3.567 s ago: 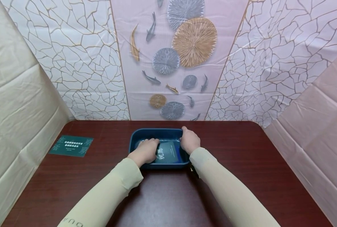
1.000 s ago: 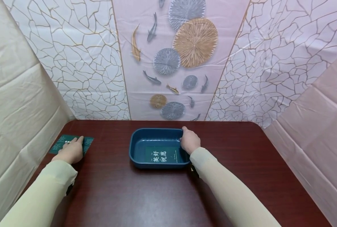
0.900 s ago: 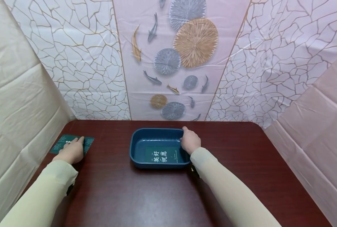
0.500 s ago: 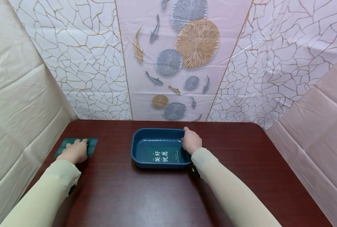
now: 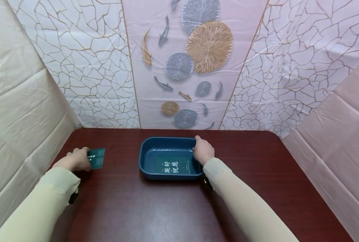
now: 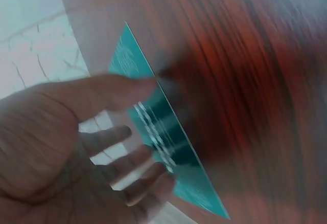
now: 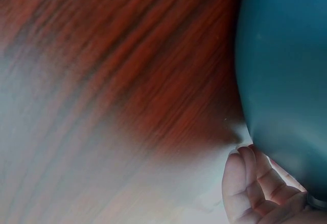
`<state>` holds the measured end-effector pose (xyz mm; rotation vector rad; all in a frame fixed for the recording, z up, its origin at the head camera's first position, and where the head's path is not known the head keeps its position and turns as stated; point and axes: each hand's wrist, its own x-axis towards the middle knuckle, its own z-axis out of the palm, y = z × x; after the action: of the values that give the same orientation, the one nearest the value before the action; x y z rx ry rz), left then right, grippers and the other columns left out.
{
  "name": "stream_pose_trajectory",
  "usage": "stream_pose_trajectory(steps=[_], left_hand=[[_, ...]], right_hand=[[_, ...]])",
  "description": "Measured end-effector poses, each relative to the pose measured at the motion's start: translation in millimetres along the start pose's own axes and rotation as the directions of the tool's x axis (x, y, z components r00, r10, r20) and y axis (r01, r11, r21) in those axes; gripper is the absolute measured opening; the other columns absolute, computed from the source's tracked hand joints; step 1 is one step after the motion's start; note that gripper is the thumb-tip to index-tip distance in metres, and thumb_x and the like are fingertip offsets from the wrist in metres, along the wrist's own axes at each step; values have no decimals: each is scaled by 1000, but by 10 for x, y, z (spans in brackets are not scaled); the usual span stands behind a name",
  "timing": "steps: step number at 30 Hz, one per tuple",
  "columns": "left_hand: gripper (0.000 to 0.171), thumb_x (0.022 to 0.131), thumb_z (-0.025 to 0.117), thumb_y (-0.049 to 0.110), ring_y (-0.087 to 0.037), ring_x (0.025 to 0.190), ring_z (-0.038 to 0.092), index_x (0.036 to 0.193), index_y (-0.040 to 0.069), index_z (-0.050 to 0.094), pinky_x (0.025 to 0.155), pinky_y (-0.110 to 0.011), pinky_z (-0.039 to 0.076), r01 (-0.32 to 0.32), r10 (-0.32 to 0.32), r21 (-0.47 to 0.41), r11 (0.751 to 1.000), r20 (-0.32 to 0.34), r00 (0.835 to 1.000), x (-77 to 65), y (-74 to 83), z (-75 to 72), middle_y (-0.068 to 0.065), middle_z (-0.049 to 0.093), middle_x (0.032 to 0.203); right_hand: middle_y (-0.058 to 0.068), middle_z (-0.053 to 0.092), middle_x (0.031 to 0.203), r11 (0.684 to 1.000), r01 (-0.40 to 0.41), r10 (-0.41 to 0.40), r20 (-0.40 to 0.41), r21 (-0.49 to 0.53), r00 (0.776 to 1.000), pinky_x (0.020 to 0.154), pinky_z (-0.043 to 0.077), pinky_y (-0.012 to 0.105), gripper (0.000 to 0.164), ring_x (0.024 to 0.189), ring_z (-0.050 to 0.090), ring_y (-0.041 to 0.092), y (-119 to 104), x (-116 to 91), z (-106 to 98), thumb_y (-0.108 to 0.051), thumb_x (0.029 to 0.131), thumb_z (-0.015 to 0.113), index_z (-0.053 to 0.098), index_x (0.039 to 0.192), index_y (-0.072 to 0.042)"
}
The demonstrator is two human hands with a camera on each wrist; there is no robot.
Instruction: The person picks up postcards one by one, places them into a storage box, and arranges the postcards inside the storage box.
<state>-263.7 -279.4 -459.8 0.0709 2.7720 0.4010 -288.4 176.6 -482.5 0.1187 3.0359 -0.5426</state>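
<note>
A flat green card (image 5: 96,158) with white lettering is pinched by my left hand (image 5: 76,158) at the table's left side. In the left wrist view, the thumb crosses the card (image 6: 168,132) and the fingertips reach its lettered side; the card is tilted to the tabletop. With my right hand (image 5: 203,150) I grip the right end of a blue rectangular basin (image 5: 170,176) at the middle back. Inside the basin lies another green card (image 5: 181,165) with white characters. In the right wrist view, curled fingers (image 7: 236,183) meet the lower edge of the basin's blue wall (image 7: 286,81).
The dark red wooden table (image 5: 170,215) has rounded back corners. A patterned cloth wall (image 5: 88,67) rises behind it, and pale cloth hangs at the left (image 5: 22,127) and right (image 5: 342,124). A dark band (image 5: 73,197) shows under the left cuff.
My left hand moved from the basin to the left card, pressed on it, then took hold of it and slightly turned it. The right hand stayed on the basin.
</note>
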Motion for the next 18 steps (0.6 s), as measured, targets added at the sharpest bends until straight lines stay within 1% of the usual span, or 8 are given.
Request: stream_pose_trajectory(steps=[2, 5, 9, 14, 18], left_hand=[[86, 68, 74, 17, -57, 97, 37, 133, -18, 32, 81, -62, 37, 2, -2, -33, 999, 1, 1000, -1, -85, -3, -44, 35, 115], [91, 71, 75, 27, -59, 100, 34, 136, -17, 28, 81, -65, 36, 14, -12, -79, 997, 25, 1000, -3, -178, 0, -45, 28, 121], [99, 72, 78, 39, -59, 101, 33, 137, -16, 27, 81, -66, 35, 22, -18, -96, 995, 45, 999, -20, -252, -6, -44, 25, 123], [111, 68, 81, 52, -59, 100, 31, 136, -17, 27, 81, -67, 34, 23, -20, -93, 995, 32, 999, -60, -333, -21, -44, 26, 121], [114, 67, 80, 57, -59, 100, 29, 136, -18, 27, 80, -66, 34, 15, -17, -107, 994, -14, 1000, -60, -424, 7, -44, 27, 121]], right_hand=[[13, 63, 119, 1000, -2, 2, -1, -1, 1000, 74, 54, 46, 54, 82, 62, 24, 0, 1, 4, -20, 96, 61, 40, 145, -13], [13, 62, 122, 1000, -7, 7, -2, 5, 1000, 77, 54, 48, 54, 88, 63, 25, 2, 1, 1, -20, 96, 61, 40, 146, -13], [14, 62, 123, 1000, -10, 10, -5, 6, 1000, 78, 54, 48, 55, 89, 63, 26, 4, 3, -1, -20, 96, 61, 40, 146, -13], [13, 63, 120, 1000, -9, 9, -6, -6, 1000, 76, 54, 47, 54, 85, 62, 25, 2, 5, 10, -20, 96, 61, 40, 145, -13], [13, 63, 120, 1000, -9, 9, -12, -12, 1000, 77, 54, 48, 53, 86, 63, 25, 0, 11, 19, -20, 96, 61, 41, 144, -14]])
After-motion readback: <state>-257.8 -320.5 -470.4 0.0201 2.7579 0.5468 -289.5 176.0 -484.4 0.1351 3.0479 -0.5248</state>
